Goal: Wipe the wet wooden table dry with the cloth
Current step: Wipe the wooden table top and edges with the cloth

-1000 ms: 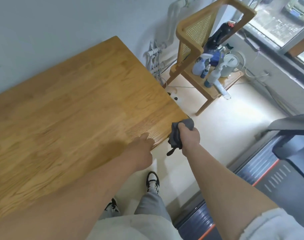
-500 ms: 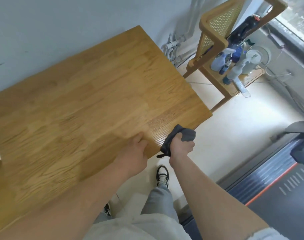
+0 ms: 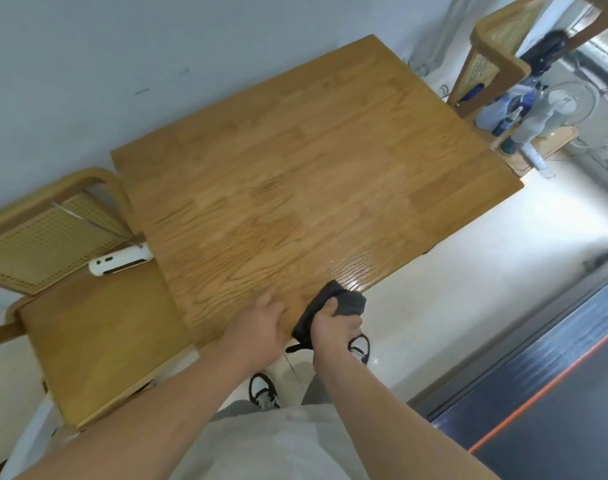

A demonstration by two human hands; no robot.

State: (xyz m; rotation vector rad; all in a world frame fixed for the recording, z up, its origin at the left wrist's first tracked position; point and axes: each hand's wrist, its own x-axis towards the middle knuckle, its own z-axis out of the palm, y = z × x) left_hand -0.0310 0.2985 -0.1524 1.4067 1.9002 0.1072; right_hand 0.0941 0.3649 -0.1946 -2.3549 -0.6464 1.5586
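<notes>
Bench (image 3: 313, 174): a wooden top with visible grain that fills the middle of the frame. Its far edge is against the wall (image 3: 122, 64) and its near edge runs from lower centre up to the right.
Wet patch: a glossy sheen on the bench near its near edge, just above the cloth.
Cloth (image 3: 347, 301): dark grey and bunched. It sits at the near edge of the bench, lower centre of the frame, with its upper part on the wood and a tail hanging below the hand.
Right hand (image 3: 335, 327): the fingers are clamped round the cloth and press it against the bench edge.
Left hand (image 3: 261, 330): just left of the cloth, resting on the near edge of the bench. The fingers lie loosely on the wood and hold nothing. The hand is blurred.
Chair (image 3: 88, 334): wooden seat with a cane back, at the left of the frame beside the bench.
White device (image 3: 120, 264): lies on that chair, close to the bench side.
Second chair (image 3: 493, 60): upper right of the frame, past the bench corner.
Spray bottles (image 3: 531, 126): grouped on the second chair's seat.
Fan (image 3: 569, 102): small and white, just beside the bottles.
Shoes (image 3: 262, 391): black and white, on the pale floor (image 3: 434, 289) below the hands.
Treadmill (image 3: 538, 393): dark belt with an orange stripe, lower right of the frame.
</notes>
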